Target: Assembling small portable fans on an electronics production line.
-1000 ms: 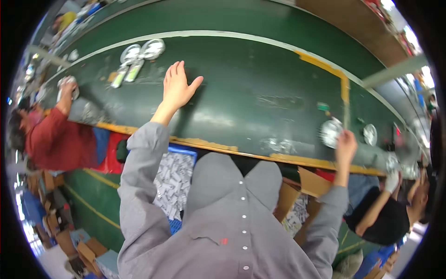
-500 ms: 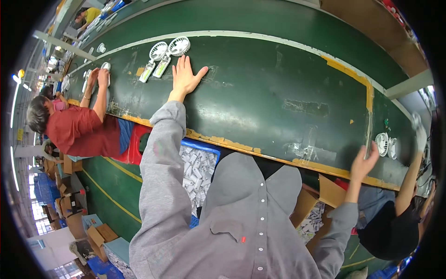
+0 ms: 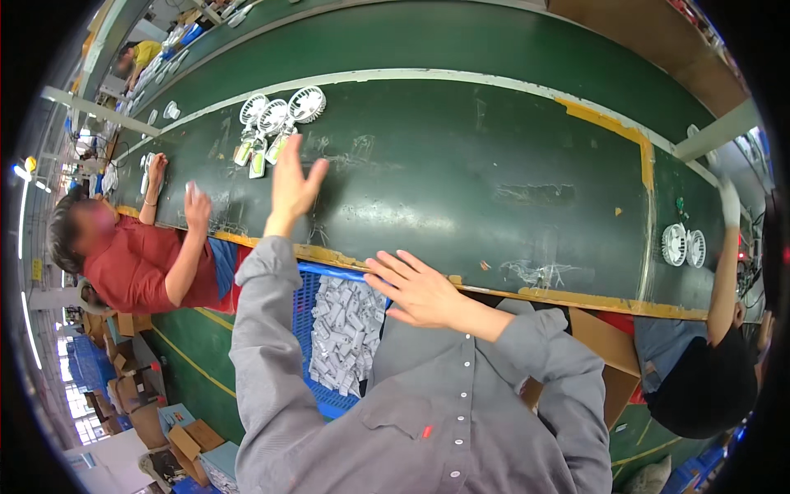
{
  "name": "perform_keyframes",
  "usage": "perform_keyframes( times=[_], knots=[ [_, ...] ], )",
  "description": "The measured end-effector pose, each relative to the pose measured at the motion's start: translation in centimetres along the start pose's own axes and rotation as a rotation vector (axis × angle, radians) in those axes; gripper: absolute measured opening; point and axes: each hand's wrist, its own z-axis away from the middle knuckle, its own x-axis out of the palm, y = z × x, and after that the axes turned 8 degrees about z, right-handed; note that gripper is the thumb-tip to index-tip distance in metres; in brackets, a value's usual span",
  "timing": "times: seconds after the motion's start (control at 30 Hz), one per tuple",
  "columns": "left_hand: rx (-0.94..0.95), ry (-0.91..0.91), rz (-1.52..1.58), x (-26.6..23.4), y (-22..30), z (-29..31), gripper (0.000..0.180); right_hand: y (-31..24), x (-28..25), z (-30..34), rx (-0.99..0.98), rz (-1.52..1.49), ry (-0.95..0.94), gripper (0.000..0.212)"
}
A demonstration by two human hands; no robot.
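My left hand (image 3: 292, 188) is open over the green work surface (image 3: 428, 189), fingers up and thumb out to the right. Its fingertips are close to the handle of a white handheld fan (image 3: 307, 105); whether they touch it I cannot tell. Left of that one stand two more white fans, a middle fan (image 3: 273, 118) and a left fan (image 3: 253, 109). All have round slatted heads and short handles with a yellow-green part. Near the front edge my right hand (image 3: 420, 292) is open and holds nothing, its fingers stretched toward the left.
Below the edge is a blue crate (image 3: 303, 317) of small white parts; a cardboard box (image 3: 605, 350) stands right of my lap. Two white fan heads (image 3: 675, 244) lie at the right end, near a co-worker's gloved hand (image 3: 729, 202). A co-worker in red (image 3: 140, 263) sits to the left.
My right hand has come from the right end to the middle front edge. My left hand has drawn a little left and nearer. The left group shows three fans, where two showed before.
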Motion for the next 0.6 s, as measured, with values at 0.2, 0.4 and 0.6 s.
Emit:
perform_keyframes(
  times=[0.2,0.4,0.6],
  knots=[
    [-0.145,0.11,-0.348,-3.8,-12.9,0.2,0.075,2.6,-1.8,1.3,-0.006,0.162,-0.05,0.074],
    [-0.355,0.087,-0.419,-1.0,-16.3,-1.5,0.092,0.8,-3.3,14.0,0.076,0.222,-0.172,0.068],
    [-0.338,0.038,-0.369,1.2,-14.4,-2.4,0.093,5.9,-5.6,12.9,0.135,0.134,-0.324,0.073]
  ],
)
